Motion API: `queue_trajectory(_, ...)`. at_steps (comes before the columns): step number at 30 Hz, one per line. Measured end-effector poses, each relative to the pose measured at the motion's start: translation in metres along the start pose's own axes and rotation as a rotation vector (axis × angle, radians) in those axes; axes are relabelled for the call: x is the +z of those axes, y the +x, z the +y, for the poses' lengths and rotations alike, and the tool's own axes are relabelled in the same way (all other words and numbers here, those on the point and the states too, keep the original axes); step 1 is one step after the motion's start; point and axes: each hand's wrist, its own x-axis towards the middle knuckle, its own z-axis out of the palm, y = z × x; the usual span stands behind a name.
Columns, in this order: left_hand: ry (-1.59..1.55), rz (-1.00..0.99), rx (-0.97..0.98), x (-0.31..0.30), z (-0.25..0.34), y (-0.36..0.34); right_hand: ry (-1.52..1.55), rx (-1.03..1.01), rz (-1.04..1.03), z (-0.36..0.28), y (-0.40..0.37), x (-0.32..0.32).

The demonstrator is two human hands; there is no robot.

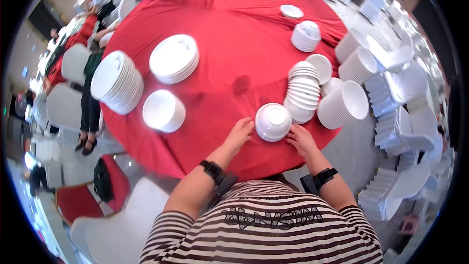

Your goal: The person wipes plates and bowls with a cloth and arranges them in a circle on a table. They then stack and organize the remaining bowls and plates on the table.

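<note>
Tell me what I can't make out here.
All in the head view:
Bowl, inside: hidden; it sits upside down.
Tabletop: covered by the red cloth.
Cloth's far edge: cut off by the picture's top.
Lower plates, faces: covered by plates above.
Distant person: small, blurred.

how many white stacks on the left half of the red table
3: a tall stack at the left edge of the red table, a shorter, broad stack farther back to its right, and a small stack nearest the wearer. None there looks hidden.
</note>
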Motion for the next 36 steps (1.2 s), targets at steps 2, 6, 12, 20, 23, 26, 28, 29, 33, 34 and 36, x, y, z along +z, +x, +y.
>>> queue_trajectory(2, 0.047, 0.060, 0.045, 0.013, 0.004, 0.004, -0.071, 0.048, 0.080, 0.002, 0.016, -0.011)
queue_trajectory(6, 0.219, 0.123, 0.242, 0.029, -0.008, 0.025, -0.193, 0.145, 0.019, -0.011, 0.023, -0.009)
queue_trajectory(12, 0.782, 0.240, 0.415, 0.059, 0.010, 0.020, -0.192, 0.240, 0.032, -0.022, 0.018, -0.003)
queue_trajectory(20, 0.742, 0.219, 0.377, 0.056, 0.000, 0.038, -0.014, 0.410, 0.040, -0.024, 0.027, -0.006)
queue_trajectory(23, 0.656, 0.231, 0.372, 0.056, -0.006, 0.041, 0.017, 0.444, 0.089, -0.024, 0.028, -0.005)
queue_trajectory(26, 0.531, 0.249, 0.372, 0.050, -0.006, 0.040, 0.023, 0.435, 0.087, -0.025, 0.030, -0.003)
queue_trajectory(28, 0.405, 0.256, 0.361, 0.047, -0.012, 0.040, 0.036, 0.391, 0.069, -0.021, 0.029, -0.003)
queue_trajectory(29, 0.226, 0.203, 0.320, 0.043, -0.016, 0.042, 0.065, 0.386, 0.043, -0.021, 0.027, -0.002)
queue_trajectory(33, -0.239, 0.055, 0.105, 0.036, 0.011, 0.018, 0.324, 0.329, -0.136, -0.024, 0.020, 0.011)
queue_trajectory(34, -0.253, 0.049, 0.089, 0.035, 0.017, 0.009, 0.345, 0.315, -0.156, -0.022, 0.019, 0.015)
queue_trajectory(36, -0.208, 0.046, 0.136, 0.023, 0.018, 0.004, 0.360, 0.251, -0.246, -0.023, 0.015, 0.028)
